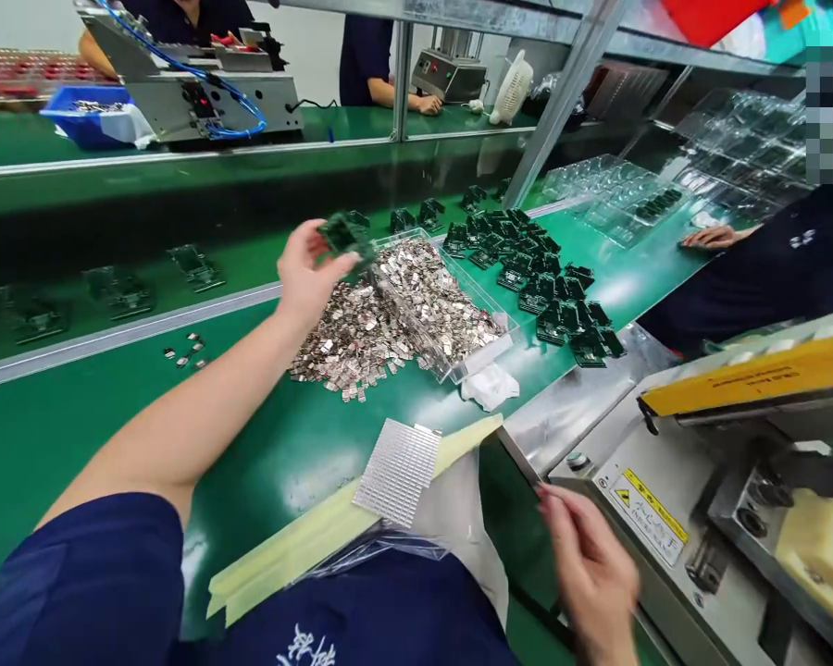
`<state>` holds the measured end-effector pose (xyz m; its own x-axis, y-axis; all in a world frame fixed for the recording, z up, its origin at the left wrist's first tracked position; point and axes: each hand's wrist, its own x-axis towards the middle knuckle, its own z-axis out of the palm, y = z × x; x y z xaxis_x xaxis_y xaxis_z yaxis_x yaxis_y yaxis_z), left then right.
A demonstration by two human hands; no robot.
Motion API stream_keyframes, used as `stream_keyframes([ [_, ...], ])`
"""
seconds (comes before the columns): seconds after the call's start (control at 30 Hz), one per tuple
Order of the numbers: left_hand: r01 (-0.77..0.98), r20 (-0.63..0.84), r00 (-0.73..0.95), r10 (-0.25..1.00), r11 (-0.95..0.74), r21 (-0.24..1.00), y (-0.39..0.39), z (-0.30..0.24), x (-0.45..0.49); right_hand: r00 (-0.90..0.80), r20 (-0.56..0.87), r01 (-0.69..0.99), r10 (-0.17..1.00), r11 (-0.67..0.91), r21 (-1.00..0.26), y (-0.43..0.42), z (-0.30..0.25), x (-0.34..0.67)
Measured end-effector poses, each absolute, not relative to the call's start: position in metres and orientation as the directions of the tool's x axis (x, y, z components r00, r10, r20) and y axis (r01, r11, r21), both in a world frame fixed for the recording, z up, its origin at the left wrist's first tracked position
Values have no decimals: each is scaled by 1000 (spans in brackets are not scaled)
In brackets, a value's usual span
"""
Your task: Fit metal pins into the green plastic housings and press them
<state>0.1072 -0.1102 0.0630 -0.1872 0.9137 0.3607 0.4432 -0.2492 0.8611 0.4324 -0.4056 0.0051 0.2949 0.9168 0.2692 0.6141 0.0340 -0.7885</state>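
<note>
My left hand point(304, 277) pinches a green circuit board point(345, 235) between thumb and fingers, above a heap of small silvery metal pieces point(347, 342). More such pieces fill a tilted clear plastic tray point(482, 356) beside the heap. Low at the right, my right hand point(590, 560) is closed, thumb and fingertips together, near the front edge of a machine point(639, 481); whatever it may hold is too small to make out. A sheet of small silver tabs point(397, 472) lies at the table edge on yellow tape point(298, 546).
Many dark green boards point(528, 268) are piled right of the tray; others lie on the belt point(145, 236) behind. A crumpled white wad point(491, 386) sits by the tray. At right, a co-worker's hand point(714, 238) rests near clear blister trays point(611, 190). A metal post point(562, 102) rises behind.
</note>
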Motion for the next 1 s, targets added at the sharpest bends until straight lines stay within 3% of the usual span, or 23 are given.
stream_keyframes([
  [0.1,526,318,-424,848,-55,848,-65,46,55,-31,260,647,965,217,-731,-353,-5,396],
  [0.17,549,293,-502,814,37,835,-40,36,33,-142,238,673,961,270,-689,-325,-11,377],
  [0.33,537,206,-548,811,153,830,6,24,15,-248,296,694,922,383,-609,-302,-27,372],
  [0.5,560,268,-479,836,56,826,-13,41,42,-302,339,711,891,448,-543,-305,-39,379],
  [0.57,593,333,-374,866,-53,803,-57,45,70,-297,359,720,885,454,-524,-305,-41,379],
  [0.67,609,382,-42,923,-280,742,-162,32,123,-300,385,721,873,472,-507,-304,-42,377],
  [0.7,583,376,152,914,-390,713,-199,24,140,-304,399,716,865,483,-503,-305,-42,377],
  [0.73,512,372,448,813,-575,639,-234,15,155,-300,416,711,858,492,-502,-306,-42,376],
  [0.77,477,337,597,728,-660,581,-264,6,167,-290,434,705,853,497,-506,-307,-43,374],
  [0.83,497,202,714,670,-689,528,-304,-5,182,-245,460,694,854,485,-532,-310,-44,372],
  [0.9,560,74,727,683,-652,511,-319,-6,188,-167,471,683,866,446,-579,-311,-46,370],
  [1.0,590,-11,731,682,-624,512,-319,-2,189,128,399,637,908,233,-735,-309,-47,372],
])
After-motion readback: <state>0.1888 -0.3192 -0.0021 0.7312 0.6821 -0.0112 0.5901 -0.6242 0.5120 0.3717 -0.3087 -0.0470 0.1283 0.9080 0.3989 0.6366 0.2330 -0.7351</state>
